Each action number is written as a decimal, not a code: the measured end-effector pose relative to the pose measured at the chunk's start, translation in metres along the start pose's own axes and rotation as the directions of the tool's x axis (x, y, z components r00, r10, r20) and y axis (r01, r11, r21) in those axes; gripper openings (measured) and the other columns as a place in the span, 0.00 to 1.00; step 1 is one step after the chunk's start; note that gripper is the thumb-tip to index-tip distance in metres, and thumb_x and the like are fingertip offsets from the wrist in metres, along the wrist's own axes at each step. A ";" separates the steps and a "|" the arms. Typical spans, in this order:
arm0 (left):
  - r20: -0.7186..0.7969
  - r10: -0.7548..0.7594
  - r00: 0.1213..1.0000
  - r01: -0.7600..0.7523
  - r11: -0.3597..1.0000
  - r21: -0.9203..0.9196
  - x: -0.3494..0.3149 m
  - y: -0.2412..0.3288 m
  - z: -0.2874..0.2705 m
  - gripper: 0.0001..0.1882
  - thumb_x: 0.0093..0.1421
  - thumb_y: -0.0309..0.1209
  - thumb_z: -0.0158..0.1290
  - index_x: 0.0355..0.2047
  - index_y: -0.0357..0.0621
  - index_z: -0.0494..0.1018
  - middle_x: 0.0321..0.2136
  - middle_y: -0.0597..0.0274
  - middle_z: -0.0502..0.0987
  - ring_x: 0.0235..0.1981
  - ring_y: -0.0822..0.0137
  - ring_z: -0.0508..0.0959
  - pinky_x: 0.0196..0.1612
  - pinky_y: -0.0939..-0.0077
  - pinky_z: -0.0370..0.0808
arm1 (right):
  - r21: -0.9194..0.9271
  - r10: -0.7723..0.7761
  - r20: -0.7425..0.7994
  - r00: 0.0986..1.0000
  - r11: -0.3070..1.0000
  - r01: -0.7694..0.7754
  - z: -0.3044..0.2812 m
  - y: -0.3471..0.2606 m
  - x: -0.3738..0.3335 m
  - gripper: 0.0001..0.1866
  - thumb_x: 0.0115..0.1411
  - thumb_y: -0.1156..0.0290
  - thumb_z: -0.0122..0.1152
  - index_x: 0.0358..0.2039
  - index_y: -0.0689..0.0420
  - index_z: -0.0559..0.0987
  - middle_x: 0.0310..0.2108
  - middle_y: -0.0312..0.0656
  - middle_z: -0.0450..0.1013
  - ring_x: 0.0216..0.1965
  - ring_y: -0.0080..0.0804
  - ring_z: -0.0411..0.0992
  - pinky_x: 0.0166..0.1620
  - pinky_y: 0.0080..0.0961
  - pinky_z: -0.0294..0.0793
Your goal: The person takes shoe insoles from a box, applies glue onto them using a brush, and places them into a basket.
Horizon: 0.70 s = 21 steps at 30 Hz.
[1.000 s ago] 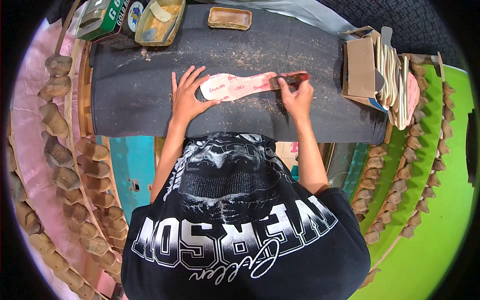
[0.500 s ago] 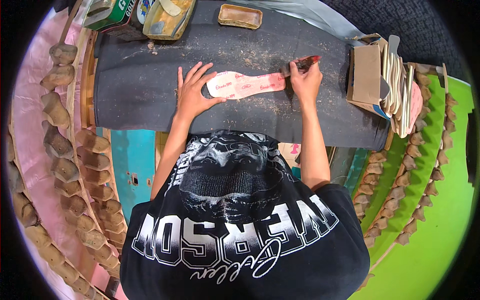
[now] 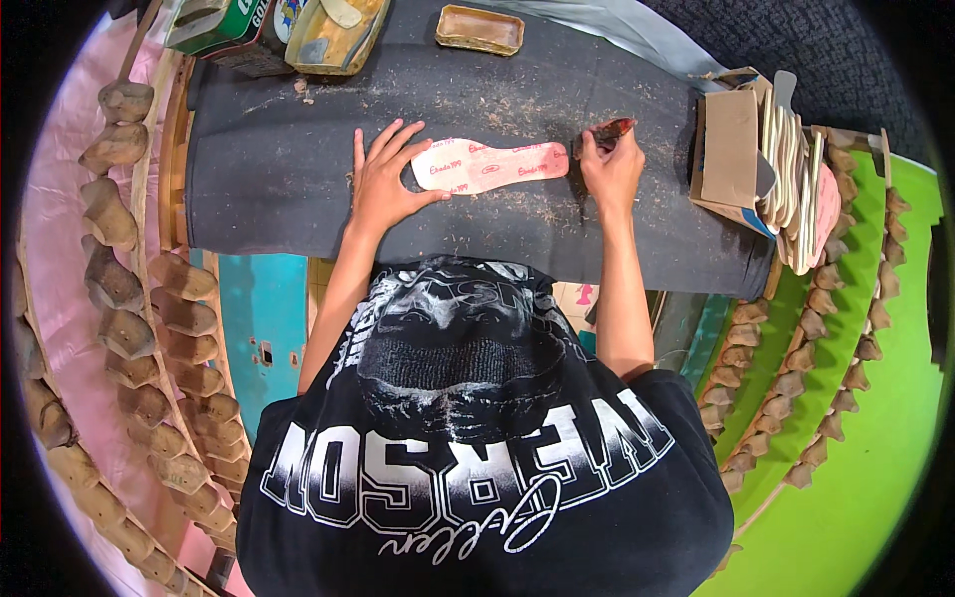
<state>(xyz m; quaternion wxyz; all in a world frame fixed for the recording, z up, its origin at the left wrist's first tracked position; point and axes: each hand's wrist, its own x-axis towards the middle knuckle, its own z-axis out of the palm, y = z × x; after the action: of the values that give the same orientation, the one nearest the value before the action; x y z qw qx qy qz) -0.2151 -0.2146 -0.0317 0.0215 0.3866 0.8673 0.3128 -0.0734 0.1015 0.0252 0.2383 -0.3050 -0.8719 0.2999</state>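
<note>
A pale pink shoe insole [image 3: 489, 168] with red print lies flat on the dark cloth, its wide end to the left. My left hand [image 3: 386, 181] rests at that wide end, fingers spread, with the thumb along the lower edge. Just beyond the narrow right end, my right hand [image 3: 609, 171] grips a dark tool [image 3: 614, 129] with a glossy red-brown handle. Its working end is dark and blurred, so I cannot tell whether it is a brush or a blade. The insole's narrow end looks a deeper pink than the rest.
A box [image 3: 724, 149] packed with insole-shaped pieces stands at the right. At the back are a small brown tray [image 3: 479, 30], a yellowish tub [image 3: 338, 40] with a spatula, and a green can [image 3: 224, 25]. Shoe lasts [image 3: 117, 284] line racks on both sides. Shavings litter the cloth.
My right hand has shifted slightly right, and the tool's dark end has come away from the insole's narrow end. My left hand and the insole have barely moved.
</note>
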 end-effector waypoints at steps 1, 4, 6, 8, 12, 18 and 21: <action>-0.012 0.013 1.000 -0.013 1.000 -0.007 0.000 -0.001 0.000 0.43 0.37 0.58 0.78 0.54 0.55 0.84 0.68 0.71 0.74 0.75 0.60 0.64 0.80 0.37 0.36 | 0.105 0.009 -0.011 1.000 0.994 -0.008 0.001 -0.006 -0.004 0.13 0.60 0.75 0.73 0.42 0.62 0.78 0.35 0.46 0.85 0.33 0.31 0.84 0.40 0.31 0.83; 0.000 -0.006 1.000 0.006 1.000 0.002 -0.002 -0.001 0.000 0.43 0.38 0.58 0.78 0.54 0.55 0.84 0.68 0.71 0.74 0.75 0.60 0.64 0.80 0.37 0.36 | 0.322 0.040 0.158 0.987 0.943 -0.089 0.005 -0.003 -0.019 0.13 0.59 0.77 0.72 0.42 0.62 0.78 0.34 0.47 0.85 0.34 0.32 0.85 0.40 0.31 0.83; -0.006 0.004 1.000 -0.004 1.000 0.000 0.000 0.001 0.000 0.43 0.38 0.58 0.78 0.54 0.55 0.84 0.68 0.71 0.74 0.75 0.59 0.64 0.80 0.36 0.36 | 0.404 0.075 0.118 0.990 0.907 -0.117 0.007 0.015 -0.016 0.12 0.59 0.78 0.72 0.42 0.62 0.78 0.34 0.47 0.85 0.34 0.34 0.85 0.41 0.30 0.83; -0.014 0.007 1.000 -0.007 1.000 0.002 0.000 0.000 0.000 0.43 0.38 0.58 0.78 0.55 0.55 0.84 0.68 0.71 0.74 0.75 0.59 0.64 0.80 0.36 0.37 | 0.086 0.018 -0.075 0.997 0.996 -0.011 -0.005 0.014 -0.004 0.13 0.60 0.76 0.74 0.41 0.62 0.78 0.35 0.47 0.85 0.35 0.33 0.85 0.42 0.30 0.83; -0.006 0.026 1.000 -0.026 1.000 -0.001 -0.001 -0.001 -0.001 0.46 0.37 0.59 0.77 0.57 0.54 0.82 0.68 0.69 0.73 0.75 0.58 0.63 0.79 0.34 0.37 | 0.242 -0.032 -0.196 0.980 0.967 0.080 0.010 -0.012 0.025 0.12 0.61 0.75 0.74 0.43 0.61 0.80 0.37 0.45 0.85 0.37 0.33 0.85 0.44 0.30 0.83; -0.003 0.045 0.999 -0.045 0.998 -0.038 -0.003 -0.001 -0.007 0.48 0.39 0.54 0.77 0.61 0.52 0.76 0.68 0.65 0.73 0.75 0.55 0.63 0.79 0.32 0.37 | 0.376 -0.227 -0.151 0.962 0.887 0.268 0.059 -0.079 0.089 0.13 0.62 0.74 0.75 0.44 0.60 0.80 0.39 0.45 0.86 0.41 0.32 0.85 0.46 0.29 0.83; -0.016 0.048 0.999 -0.049 0.996 -0.072 -0.003 -0.003 -0.007 0.43 0.41 0.49 0.76 0.58 0.51 0.77 0.67 0.62 0.74 0.75 0.53 0.64 0.80 0.34 0.38 | 0.330 -0.342 -0.078 0.937 0.878 0.348 0.086 -0.093 0.116 0.13 0.61 0.74 0.74 0.44 0.61 0.80 0.38 0.48 0.85 0.41 0.39 0.87 0.46 0.33 0.84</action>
<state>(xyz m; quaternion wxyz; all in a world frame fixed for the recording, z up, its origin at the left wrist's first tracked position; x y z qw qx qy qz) -0.2166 -0.2221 -0.0287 0.0215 0.4044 0.8458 0.3473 -0.2427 0.0882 0.0536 0.3441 -0.1020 -0.8454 0.3956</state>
